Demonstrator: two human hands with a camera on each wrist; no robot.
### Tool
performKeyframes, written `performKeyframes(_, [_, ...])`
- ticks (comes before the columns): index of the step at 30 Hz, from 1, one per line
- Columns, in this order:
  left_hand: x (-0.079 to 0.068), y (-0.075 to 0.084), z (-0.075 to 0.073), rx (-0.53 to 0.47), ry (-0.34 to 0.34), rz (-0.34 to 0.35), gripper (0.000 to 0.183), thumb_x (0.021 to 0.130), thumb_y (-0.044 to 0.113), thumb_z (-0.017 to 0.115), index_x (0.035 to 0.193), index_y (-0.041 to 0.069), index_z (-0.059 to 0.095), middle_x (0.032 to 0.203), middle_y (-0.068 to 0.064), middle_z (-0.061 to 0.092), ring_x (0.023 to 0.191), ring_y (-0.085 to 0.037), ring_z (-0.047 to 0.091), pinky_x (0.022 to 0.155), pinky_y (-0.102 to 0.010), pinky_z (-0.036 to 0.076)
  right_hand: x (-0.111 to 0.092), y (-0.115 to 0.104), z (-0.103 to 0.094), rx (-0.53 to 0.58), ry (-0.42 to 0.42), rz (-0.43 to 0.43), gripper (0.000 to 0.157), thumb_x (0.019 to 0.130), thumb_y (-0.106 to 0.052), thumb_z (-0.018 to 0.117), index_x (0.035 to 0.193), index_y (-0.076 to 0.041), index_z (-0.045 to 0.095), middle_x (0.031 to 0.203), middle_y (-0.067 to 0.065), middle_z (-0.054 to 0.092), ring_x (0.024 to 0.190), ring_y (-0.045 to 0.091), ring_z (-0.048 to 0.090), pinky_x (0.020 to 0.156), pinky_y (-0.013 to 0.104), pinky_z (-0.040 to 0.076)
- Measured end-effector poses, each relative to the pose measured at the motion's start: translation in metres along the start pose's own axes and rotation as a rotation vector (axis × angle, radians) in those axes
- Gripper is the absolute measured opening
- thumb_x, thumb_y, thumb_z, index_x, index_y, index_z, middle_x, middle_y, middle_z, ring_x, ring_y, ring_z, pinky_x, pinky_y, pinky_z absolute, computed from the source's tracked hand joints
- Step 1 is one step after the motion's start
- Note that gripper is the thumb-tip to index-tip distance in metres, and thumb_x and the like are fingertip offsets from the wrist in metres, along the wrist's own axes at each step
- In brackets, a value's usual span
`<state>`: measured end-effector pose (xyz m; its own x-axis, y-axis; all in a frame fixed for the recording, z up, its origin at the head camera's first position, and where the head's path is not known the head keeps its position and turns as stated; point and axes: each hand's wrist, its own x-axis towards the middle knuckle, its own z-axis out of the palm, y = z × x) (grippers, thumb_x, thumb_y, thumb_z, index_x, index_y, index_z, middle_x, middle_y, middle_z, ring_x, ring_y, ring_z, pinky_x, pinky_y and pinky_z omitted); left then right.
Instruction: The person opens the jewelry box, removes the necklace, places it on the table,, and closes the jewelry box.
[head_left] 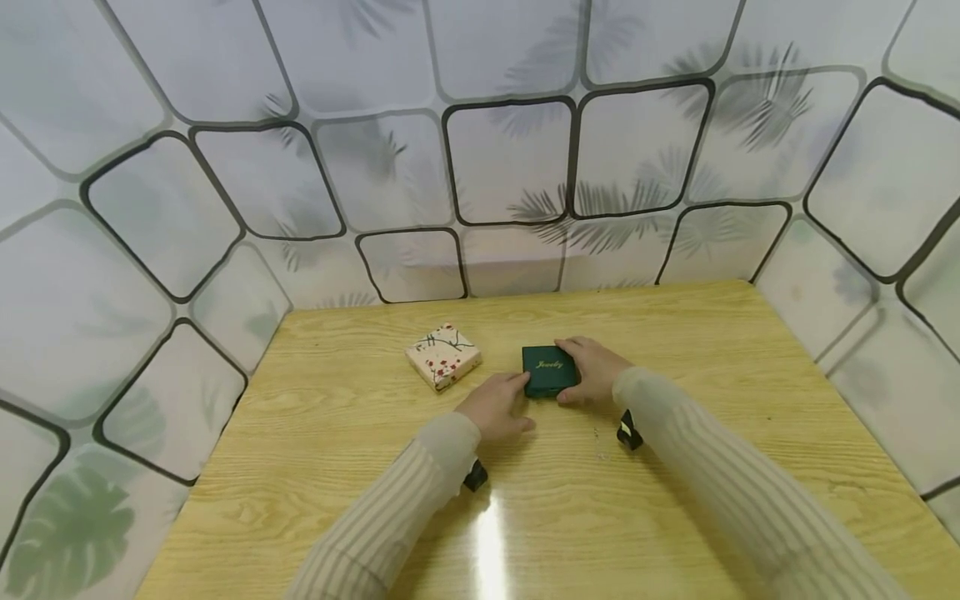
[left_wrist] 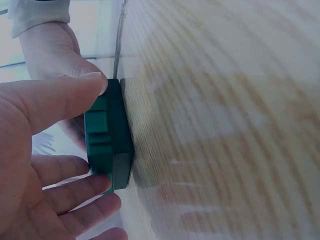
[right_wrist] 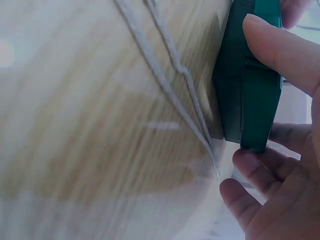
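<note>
A small dark green jewelry box (head_left: 550,367) with gold lettering on its lid sits closed on the wooden table. My right hand (head_left: 596,371) grips it from the right, thumb at the front edge and index finger at the back corner. The right wrist view shows that thumb against the front of the green box (right_wrist: 262,95). From the left, my left hand (head_left: 495,407) touches the box's side with its fingertips, its fingers spread and loosely extended. A thin pale chain (head_left: 598,446) lies in front of the box, its strands (right_wrist: 157,74) larger in the right wrist view.
A cream box (head_left: 443,358) with red flowers and dark branches lies left of the green box. The wooden table (head_left: 337,417) meets patterned fabric walls (head_left: 510,167) at the back and sides. Black wrist devices (head_left: 628,431) hang below both sleeves.
</note>
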<state>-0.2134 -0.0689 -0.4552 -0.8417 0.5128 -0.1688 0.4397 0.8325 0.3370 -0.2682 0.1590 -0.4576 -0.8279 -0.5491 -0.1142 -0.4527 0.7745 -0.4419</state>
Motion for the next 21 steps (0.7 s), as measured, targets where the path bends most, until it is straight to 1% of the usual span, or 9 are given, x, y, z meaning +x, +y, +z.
performKeyframes(5, [0.003,-0.002,-0.003,0.000,0.002,-0.003,0.081,0.087,0.042,0.069,0.151,0.009,0.031,0.150,-0.011,0.038,0.136,-0.027,0.037,0.111,-0.038,0.030,0.008,0.007,0.001,0.009,0.004,0.005,0.103,0.075,-0.045,0.080,0.150,-0.001,0.026,0.145,0.021,0.036,0.131,0.038,0.038,0.106,0.052,0.034])
performKeyframes(9, [0.003,-0.004,-0.003,-0.011,-0.003,-0.003,0.080,0.088,0.042,0.068,0.151,0.010,0.030,0.151,-0.009,0.037,0.137,-0.026,0.036,0.111,-0.038,0.030,0.011,0.009,0.002,0.005,0.005,0.012,0.104,0.075,-0.048,0.080,0.151,-0.003,0.025,0.147,0.019,0.035,0.132,0.036,0.037,0.107,0.050,0.034])
performKeyframes(12, [0.003,-0.005,-0.003,-0.023,0.000,0.004,0.080,0.088,0.041,0.068,0.151,0.009,0.030,0.151,-0.009,0.036,0.137,-0.026,0.035,0.112,-0.038,0.028,0.009,0.006,0.001,0.022,0.009,0.020,0.104,0.075,-0.045,0.081,0.152,-0.003,0.024,0.148,0.021,0.032,0.133,0.038,0.035,0.107,0.052,0.033])
performKeyframes(15, [0.000,-0.008,-0.003,-0.044,0.010,0.006,0.080,0.088,0.040,0.069,0.151,0.009,0.031,0.151,-0.009,0.036,0.138,-0.026,0.034,0.112,-0.038,0.028,0.004,0.001,-0.002,0.044,0.017,0.025,0.106,0.075,-0.042,0.082,0.153,-0.004,0.020,0.150,0.024,0.026,0.135,0.041,0.030,0.107,0.056,0.031])
performKeyframes(18, [-0.004,-0.013,-0.003,-0.053,0.020,-0.001,0.079,0.089,0.041,0.068,0.151,0.011,0.031,0.151,-0.008,0.036,0.138,-0.025,0.033,0.113,-0.039,0.027,0.000,-0.002,-0.004,0.041,0.025,0.028,0.108,0.075,-0.042,0.081,0.153,-0.005,0.017,0.152,0.024,0.022,0.136,0.043,0.027,0.106,0.058,0.031])
performKeyframes(21, [-0.008,-0.019,-0.003,-0.062,0.033,-0.008,0.078,0.089,0.042,0.067,0.151,0.012,0.031,0.152,-0.008,0.035,0.138,-0.025,0.032,0.112,-0.040,0.028,-0.003,-0.002,-0.004,0.027,0.036,0.014,0.107,0.076,-0.044,0.080,0.153,-0.005,0.017,0.152,0.024,0.023,0.136,0.043,0.027,0.104,0.060,0.032])
